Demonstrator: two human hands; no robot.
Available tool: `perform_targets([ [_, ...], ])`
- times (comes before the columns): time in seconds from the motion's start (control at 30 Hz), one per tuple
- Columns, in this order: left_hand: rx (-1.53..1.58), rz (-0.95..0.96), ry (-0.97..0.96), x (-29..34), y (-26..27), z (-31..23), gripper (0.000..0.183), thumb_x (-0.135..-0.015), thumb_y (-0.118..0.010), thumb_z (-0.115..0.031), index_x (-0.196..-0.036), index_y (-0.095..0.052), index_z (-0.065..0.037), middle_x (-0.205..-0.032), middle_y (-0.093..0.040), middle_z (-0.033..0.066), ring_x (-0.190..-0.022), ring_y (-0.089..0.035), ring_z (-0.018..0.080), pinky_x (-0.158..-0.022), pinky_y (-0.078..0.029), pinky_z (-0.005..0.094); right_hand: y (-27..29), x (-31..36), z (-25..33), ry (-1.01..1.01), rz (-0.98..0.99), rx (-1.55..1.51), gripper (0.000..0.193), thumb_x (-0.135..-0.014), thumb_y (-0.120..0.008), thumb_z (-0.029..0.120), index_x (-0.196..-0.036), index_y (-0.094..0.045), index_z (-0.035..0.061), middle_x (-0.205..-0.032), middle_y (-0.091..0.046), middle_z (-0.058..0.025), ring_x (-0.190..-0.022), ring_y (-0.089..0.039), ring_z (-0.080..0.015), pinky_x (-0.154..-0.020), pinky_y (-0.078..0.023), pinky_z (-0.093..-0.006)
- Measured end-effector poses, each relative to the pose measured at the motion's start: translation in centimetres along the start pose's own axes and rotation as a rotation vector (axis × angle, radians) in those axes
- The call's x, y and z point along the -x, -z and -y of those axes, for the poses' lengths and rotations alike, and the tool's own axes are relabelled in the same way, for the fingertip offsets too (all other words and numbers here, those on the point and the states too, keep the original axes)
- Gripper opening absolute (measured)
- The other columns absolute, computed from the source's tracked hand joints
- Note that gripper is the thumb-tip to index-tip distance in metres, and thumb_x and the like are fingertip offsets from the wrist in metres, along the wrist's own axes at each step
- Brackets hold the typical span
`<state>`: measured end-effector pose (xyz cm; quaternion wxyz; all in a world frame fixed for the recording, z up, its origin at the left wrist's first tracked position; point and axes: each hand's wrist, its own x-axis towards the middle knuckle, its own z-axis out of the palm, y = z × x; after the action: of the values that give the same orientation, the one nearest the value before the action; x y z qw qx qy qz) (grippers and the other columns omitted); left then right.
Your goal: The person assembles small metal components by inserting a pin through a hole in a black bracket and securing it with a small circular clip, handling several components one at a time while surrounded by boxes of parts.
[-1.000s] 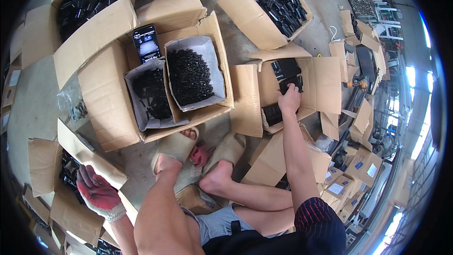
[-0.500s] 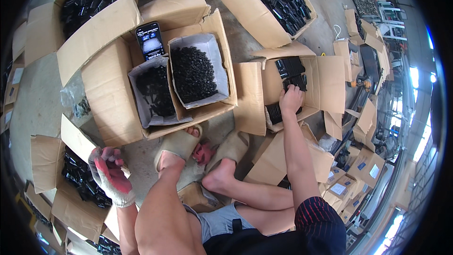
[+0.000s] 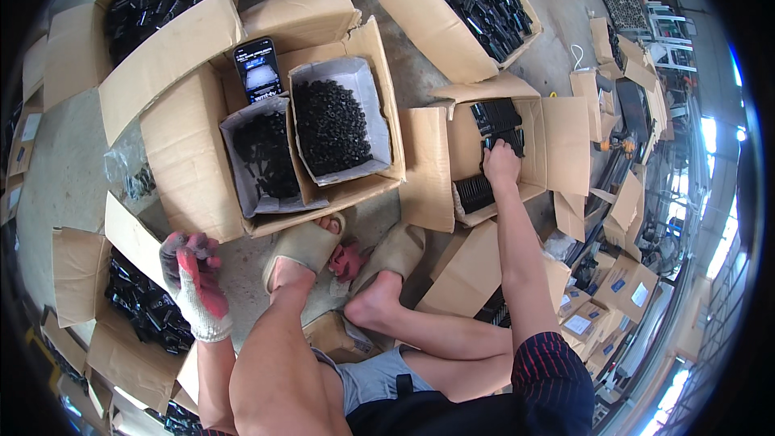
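My right hand (image 3: pixel 502 163), bare, reaches into an open cardboard box (image 3: pixel 465 139) on the right. Its fingers are bent together on a black part at the end of the stacked rows of flat black parts (image 3: pixel 496 115). More such parts (image 3: pixel 475 193) stand in a row at the box's near end. My left hand (image 3: pixel 196 284) wears a white knit glove with a red and dark palm. It is raised beside my knee with the fingers curled in; whether something small sits inside them cannot be made out.
A large carton (image 3: pixel 190 163) in front holds two grey-lined trays of small black pieces (image 3: pixel 331 125) and a propped phone (image 3: pixel 257 71). Boxes of black parts stand far left (image 3: pixel 161 0), far right (image 3: pixel 482 4) and near left (image 3: pixel 145 304). My sandalled feet are between them.
My left hand has risen slightly and turned, its fingers curling further in. My right hand stays at the black parts, while its wrist and forearm shift a little to the right.
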<state>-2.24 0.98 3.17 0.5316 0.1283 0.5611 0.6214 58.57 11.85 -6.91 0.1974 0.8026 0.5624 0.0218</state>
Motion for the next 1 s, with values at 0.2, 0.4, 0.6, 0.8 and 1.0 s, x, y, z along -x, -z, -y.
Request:
perform_targets([
  [0.2, 0.000, -0.010, 0.045, -0.1, -0.8, 0.0, 0.032, -0.102, -0.068, -0.025, -0.128, -0.058, -0.010, -0.108, -0.064, 0.0065, -0.096, -0.062, 0.0215, -0.078, -0.049, 0.0289, -0.5, -0.1, -0.8, 0.015, 0.041, 0.052, 0.035, -0.095, -0.059, 0.028, -0.113, -0.057, -0.0024, -0.109, -0.069, -0.0257, -0.101, -0.070, -0.0423, -0.087, -0.057, -0.0531],
  [0.4, -0.117, 0.079, 0.028, -0.2, -1.8, -0.2, 0.033, -0.100, -0.070, -0.023, -0.127, -0.059, -0.008, -0.108, -0.067, 0.0084, -0.095, -0.065, 0.0228, -0.079, -0.050, 0.0306, 2.2, 1.1, -0.2, -0.292, -0.179, -0.336, 0.036, -0.095, -0.053, 0.022, -0.119, -0.053, -0.0044, -0.109, -0.067, -0.0324, -0.101, -0.067, -0.0507, -0.090, -0.053, -0.0581],
  [0.6, -0.322, 0.394, 0.113, 0.3, -4.9, 0.0, 0.056, -0.090, -0.080, -0.016, -0.138, -0.056, -0.001, -0.124, -0.069, 0.0153, -0.113, -0.067, 0.0241, -0.097, -0.053, 0.0374, 8.7, 5.2, 3.5, -0.434, -0.210, -1.625, 0.025, -0.099, -0.053, 0.005, -0.124, -0.052, 0.0051, -0.104, -0.066, -0.0095, -0.082, -0.068, -0.0168, -0.076, -0.058, -0.0288],
  [0.8, -0.343, 0.835, 0.047, -1.2, -9.6, 3.2, 0.083, -0.085, -0.083, -0.015, -0.156, -0.042, -0.002, -0.147, -0.058, 0.0129, -0.129, -0.058, 0.0208, -0.106, -0.048, 0.0350, 18.0, 16.7, 17.7, -0.385, 0.620, -2.248, 0.019, -0.103, -0.057, 0.011, -0.121, -0.056, 0.0046, -0.103, -0.069, -0.0125, -0.087, -0.067, -0.0171, -0.073, -0.055, -0.0314],
  [1.0, 0.117, 0.543, 0.296, -2.2, -9.3, 3.9, 0.083, -0.084, -0.084, -0.006, -0.155, -0.042, -0.006, -0.139, -0.061, 0.0139, -0.119, -0.063, 0.0195, -0.103, -0.051, 0.0339, 17.5, 21.5, 28.2, -0.352, 0.948, -2.357, 0.018, -0.104, -0.062, 0.017, -0.119, -0.058, 0.0068, -0.098, -0.070, -0.0074, -0.078, -0.066, -0.0126, -0.066, -0.050, -0.0274],
])
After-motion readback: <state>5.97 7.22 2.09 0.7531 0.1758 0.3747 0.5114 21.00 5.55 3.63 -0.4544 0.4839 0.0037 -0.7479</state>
